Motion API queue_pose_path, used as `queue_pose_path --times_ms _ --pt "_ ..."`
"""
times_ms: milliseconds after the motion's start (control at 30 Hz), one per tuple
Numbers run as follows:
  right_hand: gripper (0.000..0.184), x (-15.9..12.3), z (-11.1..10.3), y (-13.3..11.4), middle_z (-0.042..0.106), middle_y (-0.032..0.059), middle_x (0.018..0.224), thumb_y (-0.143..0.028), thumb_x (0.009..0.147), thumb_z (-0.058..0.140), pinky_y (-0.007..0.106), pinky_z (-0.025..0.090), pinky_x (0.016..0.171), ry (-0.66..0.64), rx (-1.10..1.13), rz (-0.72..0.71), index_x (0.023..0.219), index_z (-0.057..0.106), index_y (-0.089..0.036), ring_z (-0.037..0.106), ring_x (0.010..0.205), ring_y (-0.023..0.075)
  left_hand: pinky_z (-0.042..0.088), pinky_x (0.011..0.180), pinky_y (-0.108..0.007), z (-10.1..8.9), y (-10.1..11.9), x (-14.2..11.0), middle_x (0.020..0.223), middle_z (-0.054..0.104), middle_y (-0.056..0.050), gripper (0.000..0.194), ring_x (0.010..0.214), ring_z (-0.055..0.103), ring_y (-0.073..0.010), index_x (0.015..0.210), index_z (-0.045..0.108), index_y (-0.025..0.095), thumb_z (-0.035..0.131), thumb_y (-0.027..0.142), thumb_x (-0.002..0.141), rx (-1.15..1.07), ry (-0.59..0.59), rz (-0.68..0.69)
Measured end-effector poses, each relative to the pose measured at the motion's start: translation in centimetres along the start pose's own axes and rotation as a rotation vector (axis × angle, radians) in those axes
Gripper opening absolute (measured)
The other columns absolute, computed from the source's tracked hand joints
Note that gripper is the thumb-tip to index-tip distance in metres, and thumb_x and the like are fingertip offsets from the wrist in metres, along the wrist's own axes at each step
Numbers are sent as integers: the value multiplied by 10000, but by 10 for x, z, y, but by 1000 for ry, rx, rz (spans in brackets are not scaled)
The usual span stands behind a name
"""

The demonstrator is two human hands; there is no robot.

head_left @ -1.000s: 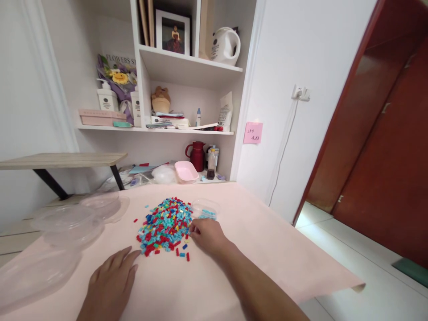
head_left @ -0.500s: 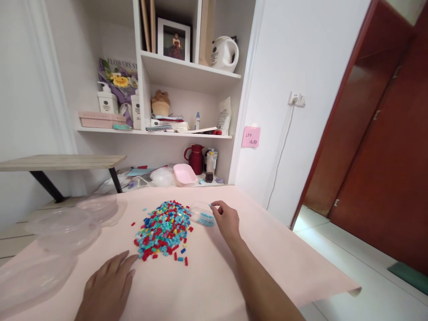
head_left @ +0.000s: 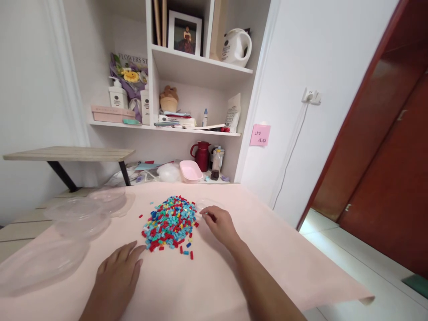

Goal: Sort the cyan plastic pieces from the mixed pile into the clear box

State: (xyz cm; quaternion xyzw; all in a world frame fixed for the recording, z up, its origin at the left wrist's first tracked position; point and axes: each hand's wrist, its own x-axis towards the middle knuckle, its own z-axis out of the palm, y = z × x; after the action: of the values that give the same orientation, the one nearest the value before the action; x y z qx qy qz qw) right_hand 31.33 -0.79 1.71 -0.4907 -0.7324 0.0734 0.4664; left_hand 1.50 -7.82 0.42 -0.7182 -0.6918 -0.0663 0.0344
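Right hand (head_left: 220,225): Whereas half a second ago it was at the right rim of the clear tub (head_left: 208,203) with a light-blue brick at its fingertips, it is now lower and farther left, in front of the tub and just beside the right edge of the brick pile (head_left: 171,223).
Right fingers: thumb and index finger curl toward each other; whether they meet, or have a brick between them, I cannot tell.
Left hand (head_left: 118,268): palm down on the pink-covered worktop (head_left: 284,272), fingers slightly apart with nothing in them, index fingertip at the pile's near left edge; it has kept its place.
Brick pile: heaped between the hands, red, light blue, dark blue, green and yellow mixed, its outline much the same.
Loose bricks (head_left: 191,255): a few lie in front of the pile, unmoved.
Clear tub: largely behind the right hand, which hides the light-blue bricks seen inside it earlier.
Tub-to-pile move: my reading is that a brick was let go at the tub; with so large a pile, the work seems far from finished.
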Motion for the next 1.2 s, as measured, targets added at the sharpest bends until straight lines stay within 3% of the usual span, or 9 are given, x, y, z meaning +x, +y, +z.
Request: queue_pose_path --times_ms 200,367,833,1000,1100,1200 --pt "495 -8 9 -5 589 32 1015 -45 817 488 249 457 792 -303 -37 -117 1165 714 -315 589 833 139 335 1112 -427 2 -1 -1 1479 509 -36 466 1365 440 -217 1347 553 307 303 224 962 6 -5 -2" --pt "466 -14 18 -9 569 39 1116 -76 873 472 262 465 825 -437 -62 -169 1168 716 -342 604 879 142 321 1118 -428 2 0 -2 1497 486 -27 476 1381 418 -210 1362 533 319 272 240 971 -3 -18 -4" --pt "274 -9 14 -8 644 25 948 -17 754 485 231 426 791 -398 -67 -11 753 683 -206 607 858 141 313 1124 -424 2 -1 -2 1506 478 -20 482 1390 410 -208 1371 523 319 263 240 973 24 -31 -3" --pt "360 -6 10 -9 660 31 1007 -66 809 482 250 410 786 -361 -165 71 1023 702 -254 599 889 167 323 1118 -427 0 1 -2 1506 478 -28 484 1388 413 -214 1372 525 307 262 234 972 26 -39 -3" --pt "421 -8 11 -10 651 45 1070 -109 869 463 258 411 799 -400 -196 46 1195 664 -284 600 927 178 317 1123 -436 0 0 -3 1507 476 -30 480 1390 410 -218 1370 526 311 268 241 971 12 -36 -6" --pt "468 -11 13 -10 641 37 1054 -90 870 457 251 415 809 -447 -189 1 1234 652 -310 603 919 169 315 1124 -438 0 0 -4 1503 481 -31 482 1389 408 -218 1366 530 310 267 241 969 4 -38 -8"
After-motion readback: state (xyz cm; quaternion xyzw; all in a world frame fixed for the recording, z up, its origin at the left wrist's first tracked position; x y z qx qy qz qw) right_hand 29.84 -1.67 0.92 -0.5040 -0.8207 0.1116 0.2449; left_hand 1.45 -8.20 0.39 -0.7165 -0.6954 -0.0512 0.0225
